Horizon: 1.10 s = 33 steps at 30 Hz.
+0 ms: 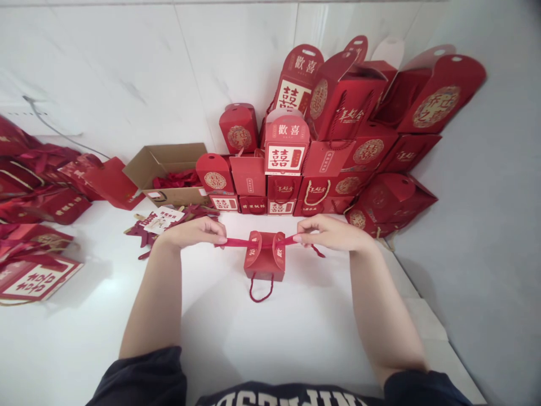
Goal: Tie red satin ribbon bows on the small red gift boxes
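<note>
A small red gift box stands on the white table in front of me, its two rounded flaps raised at the sides. A red ribbon runs through the flaps and stretches out to both sides. My left hand pinches the ribbon's left end. On the other side, my right hand pinches the ribbon near the right flap, and a loose tail hangs below the fingers. A dark red cord handle droops from the box's near side onto the table.
Red gift boxes are stacked against the tiled wall. An open cardboard box holds red ribbons, with tags and dark red pieces before it. More ribboned boxes stand at left. A grey wall bounds the right.
</note>
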Tool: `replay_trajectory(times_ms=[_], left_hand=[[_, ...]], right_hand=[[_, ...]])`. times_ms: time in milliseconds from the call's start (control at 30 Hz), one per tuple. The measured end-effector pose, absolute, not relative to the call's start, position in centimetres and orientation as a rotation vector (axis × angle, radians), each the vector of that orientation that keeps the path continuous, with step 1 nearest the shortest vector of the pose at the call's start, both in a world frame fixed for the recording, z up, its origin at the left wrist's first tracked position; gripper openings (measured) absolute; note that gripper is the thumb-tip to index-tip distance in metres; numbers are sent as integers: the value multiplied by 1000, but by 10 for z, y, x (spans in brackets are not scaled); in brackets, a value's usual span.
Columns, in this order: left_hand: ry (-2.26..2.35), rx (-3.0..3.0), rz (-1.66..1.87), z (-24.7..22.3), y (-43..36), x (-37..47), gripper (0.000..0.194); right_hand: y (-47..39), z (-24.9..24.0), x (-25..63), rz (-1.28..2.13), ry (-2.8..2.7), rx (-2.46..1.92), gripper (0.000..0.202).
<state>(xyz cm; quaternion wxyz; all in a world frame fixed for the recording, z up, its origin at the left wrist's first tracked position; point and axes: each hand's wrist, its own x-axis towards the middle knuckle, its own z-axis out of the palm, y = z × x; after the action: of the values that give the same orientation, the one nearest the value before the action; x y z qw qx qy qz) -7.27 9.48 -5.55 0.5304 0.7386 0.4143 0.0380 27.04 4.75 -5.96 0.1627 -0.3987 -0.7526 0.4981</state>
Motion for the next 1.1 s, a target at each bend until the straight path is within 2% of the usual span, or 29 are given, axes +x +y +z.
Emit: replay_trajectory(times_ms=[200,400,700,900,1000,1100], left_hand=[[853,1688,389,-38,76,-46,35],[774,1576,614,-33,50,-12,20],[789,1402,1112,-34,30,11,16],[770,1329,1143,-18,30,29,39],[726,1304,1122,-15,34,38,35],[665,1235,1146,-17,36,47,19]], right_hand=[[38,-53,264,1195,-1698,-1054,28],[32,-52,241,1065,-1405,-953,26],[24,-44,229,981,-1164,-823,23],[19,-29,225,831,-1182,-803,31],[20,-25,224,819,-1199,-743,22],[24,-19,225,865,-1263,-669,16]])
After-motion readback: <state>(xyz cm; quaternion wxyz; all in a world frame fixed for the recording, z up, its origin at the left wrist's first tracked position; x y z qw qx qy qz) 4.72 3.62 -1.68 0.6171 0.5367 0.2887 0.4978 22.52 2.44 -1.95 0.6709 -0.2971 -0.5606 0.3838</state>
